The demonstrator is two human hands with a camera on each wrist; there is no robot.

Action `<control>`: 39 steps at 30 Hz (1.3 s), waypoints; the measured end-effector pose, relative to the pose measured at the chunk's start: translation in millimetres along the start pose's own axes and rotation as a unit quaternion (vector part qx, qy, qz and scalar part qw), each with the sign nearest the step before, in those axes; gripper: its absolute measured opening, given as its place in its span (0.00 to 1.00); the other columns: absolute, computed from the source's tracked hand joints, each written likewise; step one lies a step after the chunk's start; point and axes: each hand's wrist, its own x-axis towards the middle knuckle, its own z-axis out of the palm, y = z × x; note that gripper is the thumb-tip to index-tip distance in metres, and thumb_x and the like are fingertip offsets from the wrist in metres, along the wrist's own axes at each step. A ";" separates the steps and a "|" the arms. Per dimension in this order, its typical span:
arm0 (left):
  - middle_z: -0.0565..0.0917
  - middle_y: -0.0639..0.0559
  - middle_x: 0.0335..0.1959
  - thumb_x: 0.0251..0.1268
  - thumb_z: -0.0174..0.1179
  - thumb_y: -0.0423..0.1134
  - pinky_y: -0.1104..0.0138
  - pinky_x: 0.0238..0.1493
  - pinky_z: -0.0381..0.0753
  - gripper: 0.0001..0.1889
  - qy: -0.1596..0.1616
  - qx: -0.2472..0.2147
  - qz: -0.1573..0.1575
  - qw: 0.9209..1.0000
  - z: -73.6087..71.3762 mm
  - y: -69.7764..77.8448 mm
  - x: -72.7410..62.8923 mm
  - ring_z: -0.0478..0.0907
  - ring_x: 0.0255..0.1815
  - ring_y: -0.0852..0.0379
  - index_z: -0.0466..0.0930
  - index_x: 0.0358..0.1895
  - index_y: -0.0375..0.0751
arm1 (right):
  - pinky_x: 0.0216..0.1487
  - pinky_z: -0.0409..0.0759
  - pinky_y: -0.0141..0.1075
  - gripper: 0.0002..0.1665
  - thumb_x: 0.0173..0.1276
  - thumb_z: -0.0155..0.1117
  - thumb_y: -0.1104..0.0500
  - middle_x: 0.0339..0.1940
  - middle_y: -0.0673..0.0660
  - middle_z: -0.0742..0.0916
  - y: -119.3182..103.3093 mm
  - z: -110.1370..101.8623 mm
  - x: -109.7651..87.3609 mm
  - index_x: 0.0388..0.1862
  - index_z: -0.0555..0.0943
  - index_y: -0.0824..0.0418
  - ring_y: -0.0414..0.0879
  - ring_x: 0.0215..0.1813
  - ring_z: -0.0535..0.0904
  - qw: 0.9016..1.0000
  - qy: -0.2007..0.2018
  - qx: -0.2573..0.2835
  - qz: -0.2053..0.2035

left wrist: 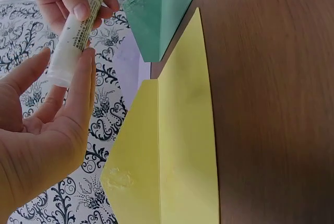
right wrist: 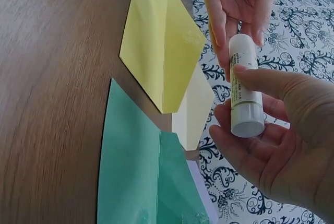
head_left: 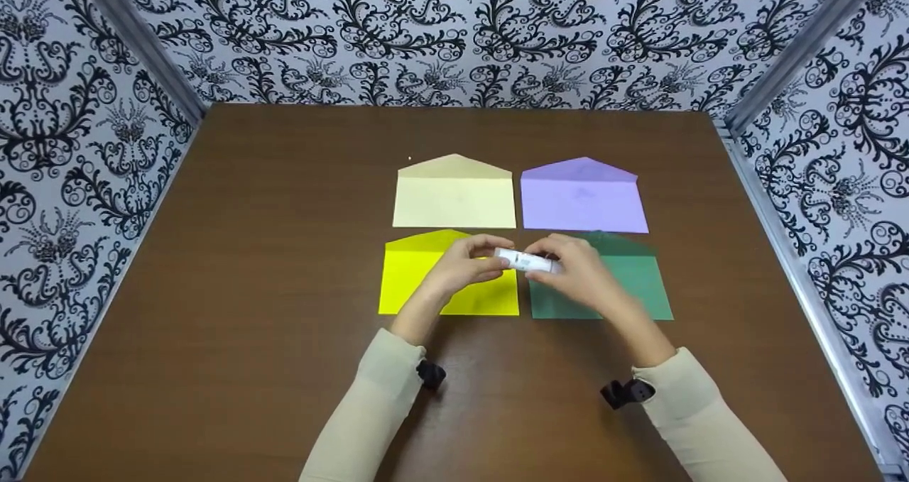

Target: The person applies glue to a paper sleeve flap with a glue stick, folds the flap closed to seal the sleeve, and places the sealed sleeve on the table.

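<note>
A white glue stick [head_left: 525, 261] with printed text is held above the near envelopes, between the two hands. My right hand [head_left: 572, 269] grips it, the thumb pressed along its side in the right wrist view. My left hand [left wrist: 49, 135] is at the other end, thumb and fingers spread loosely around it, with a gap at the thumb in the left wrist view. Below the left hand lies a yellow envelope [head_left: 412, 283], its flap unfolded away from the person. A green envelope [head_left: 639, 290] lies under the right hand, its flap also unfolded. Glossy smears mark both flaps.
Behind these, a cream envelope [head_left: 454, 201] and a purple envelope [head_left: 582, 205] lie with flaps unfolded. All rest on a brown wooden table [head_left: 248, 269]. Patterned black-and-white walls [head_left: 454, 35] with metal edging enclose the back and sides. A dark wrist device sits at each cuff.
</note>
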 end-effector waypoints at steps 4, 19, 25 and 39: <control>0.83 0.38 0.54 0.68 0.63 0.33 0.61 0.57 0.85 0.16 0.007 0.007 0.003 1.000 -0.7 -0.9 -0.1 0.81 0.58 0.37 0.81 0.58 0.35 | 0.45 0.81 0.43 0.17 0.60 0.75 0.58 0.43 0.57 0.88 -0.9 1.3 -0.6 0.48 0.85 0.60 0.50 0.42 0.80 1.000 0.004 0.000 -0.003; 0.86 0.40 0.52 0.66 0.66 0.34 0.61 0.56 0.86 0.16 0.019 0.034 0.002 0.999 -7.6 -2.3 -3.2 0.85 0.50 0.51 0.84 0.56 0.37 | 0.40 0.80 0.38 0.17 0.62 0.73 0.57 0.45 0.56 0.91 -4.5 2.4 -2.3 0.50 0.87 0.59 0.48 0.38 0.81 1.000 0.005 -0.006 -0.001; 0.87 0.38 0.51 0.65 0.66 0.33 0.62 0.53 0.87 0.14 0.032 0.049 0.012 0.998 -12.0 5.7 -6.7 0.86 0.48 0.51 0.85 0.53 0.35 | 0.37 0.80 0.36 0.20 0.61 0.73 0.54 0.45 0.57 0.91 -8.2 3.1 -1.5 0.52 0.87 0.58 0.47 0.36 0.81 1.000 0.019 -0.004 -0.009; 0.87 0.39 0.50 0.65 0.65 0.32 0.61 0.54 0.86 0.14 0.035 0.069 0.032 0.996 -18.4 25.8 -14.4 0.86 0.47 0.52 0.85 0.52 0.35 | 0.33 0.79 0.33 0.18 0.62 0.73 0.55 0.43 0.56 0.92 -23.5 -8.2 0.4 0.52 0.88 0.56 0.46 0.32 0.79 0.998 0.044 -0.018 -0.039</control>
